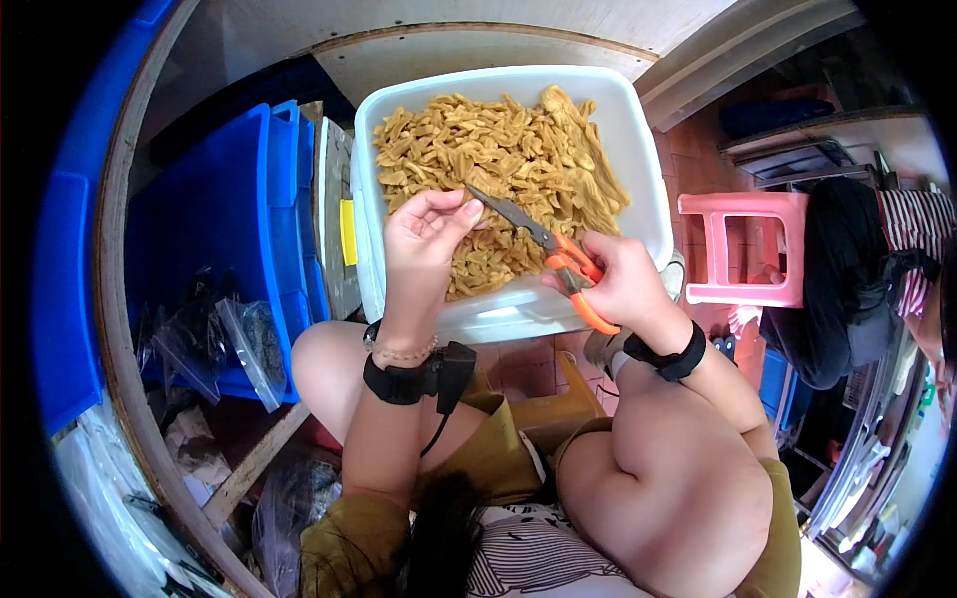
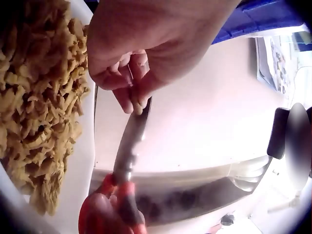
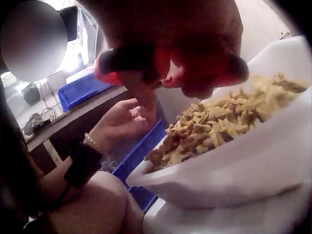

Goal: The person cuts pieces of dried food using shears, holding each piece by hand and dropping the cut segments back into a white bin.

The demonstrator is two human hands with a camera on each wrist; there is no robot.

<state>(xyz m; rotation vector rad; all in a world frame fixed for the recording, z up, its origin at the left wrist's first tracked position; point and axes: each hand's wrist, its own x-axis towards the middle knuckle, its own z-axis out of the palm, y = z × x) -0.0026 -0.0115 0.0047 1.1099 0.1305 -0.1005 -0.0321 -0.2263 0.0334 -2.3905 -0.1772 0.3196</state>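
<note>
Orange-handled scissors (image 1: pixel 516 215) are gripped in my right hand (image 1: pixel 634 284), fingers curled round the handles. The dark blades point up and left over the tub, nearly together. At their tip my left hand (image 1: pixel 424 234) pinches a small tan piece (image 2: pixel 138 106), mostly hidden by the fingers. Below both hands, a white plastic tub (image 1: pixel 653 164) holds a heap of tan-brown strips (image 1: pixel 454 140). Longer, whole-looking strips (image 1: pixel 583 149) lie along its right side. In the right wrist view, the right hand and the handles cover much of the scissors.
Blue plastic crates (image 1: pixel 224 209) stand left of the tub, with clear plastic bags (image 1: pixel 249 344) before them. A pink stool (image 1: pixel 743 204) stands to the right, near another person in dark clothing (image 1: pixel 842 289). My bent knees flank the tub's near side. A pale wooden panel (image 1: pixel 478 75) rises behind it.
</note>
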